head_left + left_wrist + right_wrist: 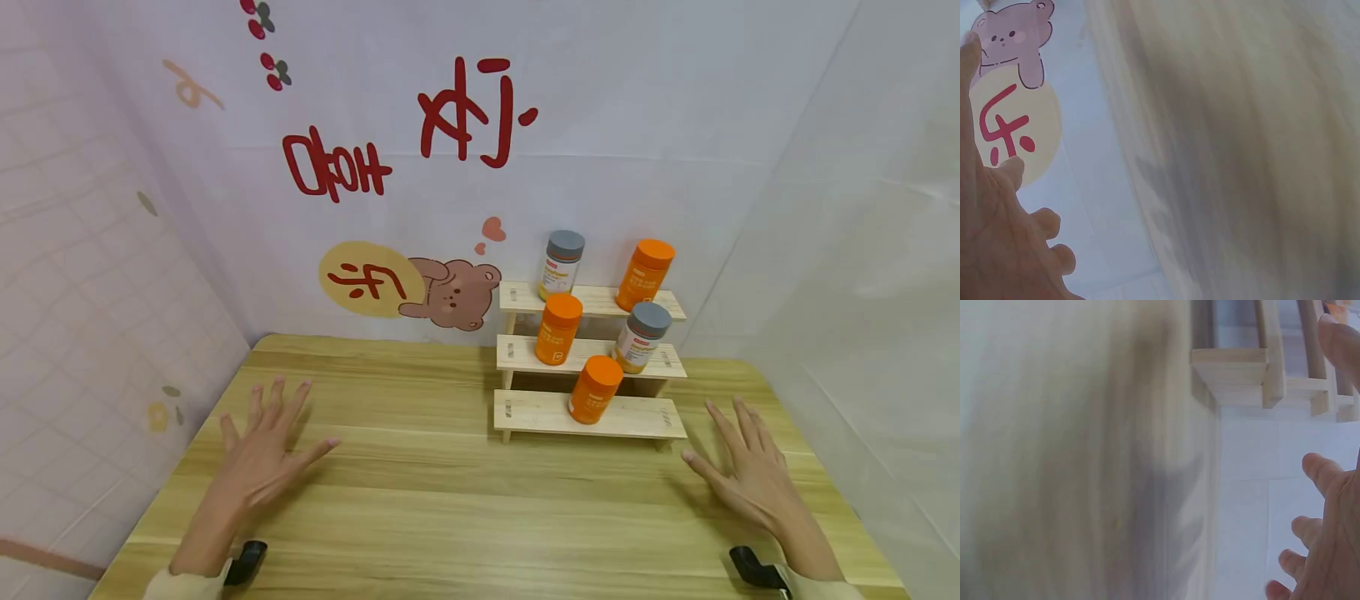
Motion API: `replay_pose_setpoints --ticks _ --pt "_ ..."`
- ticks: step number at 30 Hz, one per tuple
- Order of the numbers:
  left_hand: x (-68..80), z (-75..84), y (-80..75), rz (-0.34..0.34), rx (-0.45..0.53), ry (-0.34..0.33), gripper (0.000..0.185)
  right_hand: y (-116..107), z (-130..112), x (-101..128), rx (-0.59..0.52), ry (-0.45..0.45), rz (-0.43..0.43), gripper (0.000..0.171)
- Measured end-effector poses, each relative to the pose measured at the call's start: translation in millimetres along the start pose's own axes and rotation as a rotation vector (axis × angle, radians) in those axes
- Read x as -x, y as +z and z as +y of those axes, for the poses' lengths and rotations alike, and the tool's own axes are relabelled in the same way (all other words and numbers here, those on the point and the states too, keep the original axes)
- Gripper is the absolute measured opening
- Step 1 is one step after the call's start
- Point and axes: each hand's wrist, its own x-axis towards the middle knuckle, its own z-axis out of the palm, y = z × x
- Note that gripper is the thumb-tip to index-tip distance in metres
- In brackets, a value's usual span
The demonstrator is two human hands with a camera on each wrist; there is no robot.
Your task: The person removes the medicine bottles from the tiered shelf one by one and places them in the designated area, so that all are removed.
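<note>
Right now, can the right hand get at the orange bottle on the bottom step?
Probably yes. The right hand lies open beside the stepped wooden rack, and nothing stands between it and the orange bottle.

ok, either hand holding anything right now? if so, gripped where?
Nothing is held. The left hand and the right hand are both spread flat, fingers straight, over the bare table; the bottles sit untouched on the stepped shelf.

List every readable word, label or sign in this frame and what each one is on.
Red characters on the backdrop: appear mirrored, not readable.
Red lettering on the backdrop: mirrored too, unreadable.
Red character on the yellow circle: stylised, not legible.
Labels on the bottles: too small to read.
</note>
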Motion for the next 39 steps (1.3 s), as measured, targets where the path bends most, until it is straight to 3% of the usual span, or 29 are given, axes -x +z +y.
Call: replay_pose_setpoints --ticks 10,20,30,39 --pt "-16.6 22.5 7.0 0.021 0.117 0.018 0.099 -2 -8 -16 -0.204 0.01 -0.047 0.083" --pt "-34.9 44.2 17.6 0.022 0.213 0.045 0.101 4 -16 -31 -0.312 0.017 -0.063 0.082" --pt "-51.7 64.0 22.5 0.012 0.255 0.038 0.102 10 -21 -45 -0.364 0.127 -0.125 0.078" --pt "-63.6 79.8 24.6 0.019 0.296 0.055 0.101 10 -21 -48 -0.432 0.206 -0.123 0.071"
